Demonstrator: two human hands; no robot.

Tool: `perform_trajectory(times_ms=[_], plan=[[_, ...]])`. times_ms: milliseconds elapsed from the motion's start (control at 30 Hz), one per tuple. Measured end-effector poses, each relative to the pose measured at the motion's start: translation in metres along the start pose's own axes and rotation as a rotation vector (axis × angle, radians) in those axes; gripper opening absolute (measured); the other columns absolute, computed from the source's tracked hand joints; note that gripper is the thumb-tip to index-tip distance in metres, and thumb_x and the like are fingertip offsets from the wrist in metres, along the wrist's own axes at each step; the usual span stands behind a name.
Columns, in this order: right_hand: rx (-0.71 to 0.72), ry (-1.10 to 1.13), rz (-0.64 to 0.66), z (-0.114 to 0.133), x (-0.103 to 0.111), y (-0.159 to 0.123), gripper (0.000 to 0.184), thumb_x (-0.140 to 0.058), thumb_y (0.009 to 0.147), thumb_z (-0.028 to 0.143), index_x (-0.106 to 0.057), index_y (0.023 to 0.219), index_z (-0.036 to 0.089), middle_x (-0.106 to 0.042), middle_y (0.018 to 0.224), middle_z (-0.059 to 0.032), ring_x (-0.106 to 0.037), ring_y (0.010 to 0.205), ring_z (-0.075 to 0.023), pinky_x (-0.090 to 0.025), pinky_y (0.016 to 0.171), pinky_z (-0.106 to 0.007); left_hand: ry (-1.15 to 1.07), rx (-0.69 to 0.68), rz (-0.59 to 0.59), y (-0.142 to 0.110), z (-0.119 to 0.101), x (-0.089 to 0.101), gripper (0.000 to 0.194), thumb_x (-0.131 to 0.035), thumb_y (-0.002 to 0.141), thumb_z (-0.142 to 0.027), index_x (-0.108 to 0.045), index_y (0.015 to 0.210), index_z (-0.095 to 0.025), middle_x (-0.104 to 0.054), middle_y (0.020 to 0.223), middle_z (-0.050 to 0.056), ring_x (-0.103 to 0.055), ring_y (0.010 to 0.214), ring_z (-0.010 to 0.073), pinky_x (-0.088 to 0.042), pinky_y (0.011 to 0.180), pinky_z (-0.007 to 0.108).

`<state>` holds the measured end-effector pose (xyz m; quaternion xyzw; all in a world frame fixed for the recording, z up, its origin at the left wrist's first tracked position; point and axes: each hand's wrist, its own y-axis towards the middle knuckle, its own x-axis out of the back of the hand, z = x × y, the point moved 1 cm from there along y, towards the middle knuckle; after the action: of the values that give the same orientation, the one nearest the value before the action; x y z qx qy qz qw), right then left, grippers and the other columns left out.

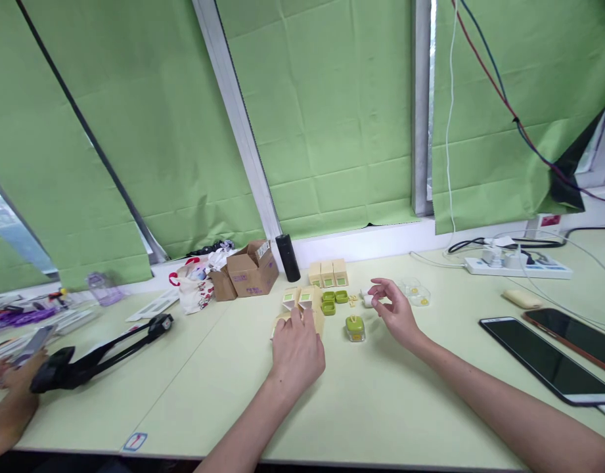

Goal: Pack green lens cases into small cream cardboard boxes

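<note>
My left hand [298,348] is closed over the small beige boxes, its fingers bent down onto one beige box [316,320] on the table; part of that box is hidden under the hand. Just past my fingertips stand two more small beige boxes with green-and-white fronts [297,298]. My right hand [397,315] hovers with fingers curved and apart, close to small white pieces [366,299]. Between the hands sits a small clear container with a green lid [355,328]. Beyond it lie green open caps [328,302] and tiny yellow pieces [352,301].
Three beige boxes [328,274] stand behind, near a black cylinder [288,257] and a cardboard box [253,269]. Clear containers [416,292], a power strip [519,264] and two phones [548,358] lie right. At left are a black strapped device [102,351] and another person's hand [23,371] with a phone.
</note>
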<state>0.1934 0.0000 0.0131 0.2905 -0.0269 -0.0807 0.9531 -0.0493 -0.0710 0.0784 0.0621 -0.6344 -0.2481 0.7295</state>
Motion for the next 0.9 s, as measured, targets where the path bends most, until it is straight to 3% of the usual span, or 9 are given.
perform_trajectory(times_ms=[167, 333, 500, 633, 733, 900], plan=[[0.077, -0.141, 0.037, 0.015, -0.005, -0.006, 0.028, -0.063, 0.094, 0.043, -0.066, 0.117, 0.029, -0.074, 0.1, -0.0063, -0.062, 0.086, -0.026, -0.052, 0.081, -0.044, -0.122, -0.049, -0.223, 0.013, -0.008, 0.01, 0.035, -0.051, 0.091, -0.016, -0.055, 0.126, -0.016, -0.057, 0.126, 0.019, -0.061, 0.111, 0.0338, -0.05, 0.09, 0.046], [0.039, -0.171, 0.139, 0.018, -0.016, -0.011, 0.038, -0.067, 0.093, 0.05, -0.067, 0.128, 0.033, -0.079, 0.112, -0.0062, -0.063, 0.101, -0.0313, -0.05, 0.098, -0.054, -0.275, -0.181, -0.449, 0.041, -0.02, -0.009, 0.044, -0.051, 0.094, -0.012, -0.049, 0.137, -0.018, -0.051, 0.141, 0.022, -0.055, 0.128, 0.0367, -0.05, 0.102, 0.053], [-0.04, -0.034, 0.171, 0.018, -0.023, -0.009, 0.053, -0.068, 0.092, 0.057, -0.062, 0.137, 0.03, -0.076, 0.122, -0.0084, -0.068, 0.111, -0.0314, -0.051, 0.103, -0.053, -0.419, -0.289, -0.538, 0.056, -0.034, -0.038, 0.037, -0.051, 0.099, -0.016, -0.055, 0.135, -0.023, -0.054, 0.14, 0.021, -0.053, 0.136, 0.0371, -0.048, 0.109, 0.059], [-0.083, 0.024, 0.099, 0.016, -0.022, -0.006, 0.05, -0.069, 0.087, 0.067, -0.07, 0.111, 0.024, -0.078, 0.105, -0.011, -0.071, 0.097, -0.0312, -0.056, 0.091, -0.047, -0.528, -0.35, -0.513, 0.051, -0.042, -0.05, 0.035, -0.051, 0.1, -0.017, -0.057, 0.133, -0.026, -0.056, 0.138, 0.019, -0.054, 0.136, 0.0361, -0.045, 0.113, 0.061], [-0.107, -0.008, 0.032, 0.009, -0.019, -0.004, 0.05, -0.073, 0.082, 0.07, -0.068, 0.098, 0.023, -0.075, 0.095, -0.0106, -0.07, 0.092, -0.031, -0.056, 0.087, -0.046, -0.635, -0.415, -0.518, 0.045, -0.042, -0.052, 0.044, -0.057, 0.097, -0.02, -0.05, 0.14, -0.025, -0.051, 0.143, 0.02, -0.048, 0.141, 0.0367, -0.042, 0.116, 0.06], [0.011, -0.123, 0.017, 0.005, -0.014, -0.005, 0.04, -0.072, 0.088, 0.059, -0.067, 0.108, 0.025, -0.071, 0.108, -0.0094, -0.065, 0.105, -0.0307, -0.054, 0.094, -0.048, -0.792, -0.307, -0.561, 0.042, -0.03, -0.055, 0.059, -0.057, 0.099, -0.022, -0.034, 0.153, -0.028, -0.046, 0.147, 0.018, -0.043, 0.144, 0.0336, -0.04, 0.118, 0.056]])
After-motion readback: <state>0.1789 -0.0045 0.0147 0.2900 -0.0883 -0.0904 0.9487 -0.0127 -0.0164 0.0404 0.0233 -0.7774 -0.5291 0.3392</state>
